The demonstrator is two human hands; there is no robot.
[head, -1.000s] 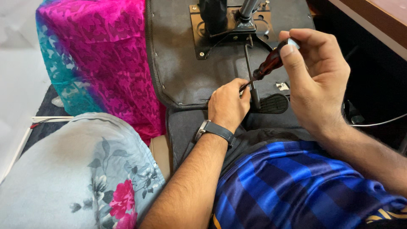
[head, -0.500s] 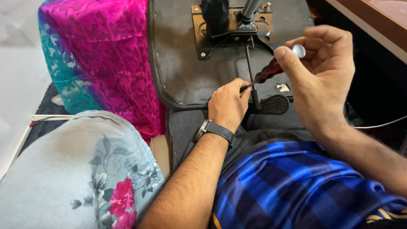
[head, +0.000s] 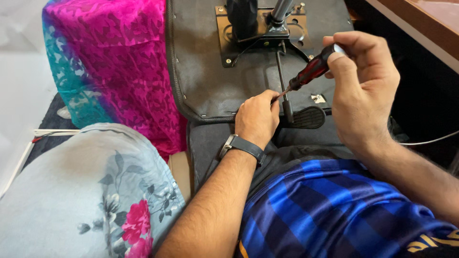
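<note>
cloth [head: 119, 71]: pink-teal drape left of upturned chair base [head: 210, 81], clear of the work
left hand [head: 257, 117]: curled, pinching screwdriver [head: 308, 74] tip at base; screw probably under fingers, hidden
right hand [head: 366, 88]: closed around handle top
risk: tip slips off, jabs left fingers

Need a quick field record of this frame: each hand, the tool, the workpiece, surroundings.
left hand: fist resting on the chair underside, fingers at the screwdriver tip
right hand: grips the screwdriver handle from the top end
screwdriver: red and black handle, slanted down to the left
chair underside: dark panel with a metal mounting plate and a black lever
wristwatch: dark strap, left wrist
nearby: pink and teal cloth, floral grey cushion
</note>
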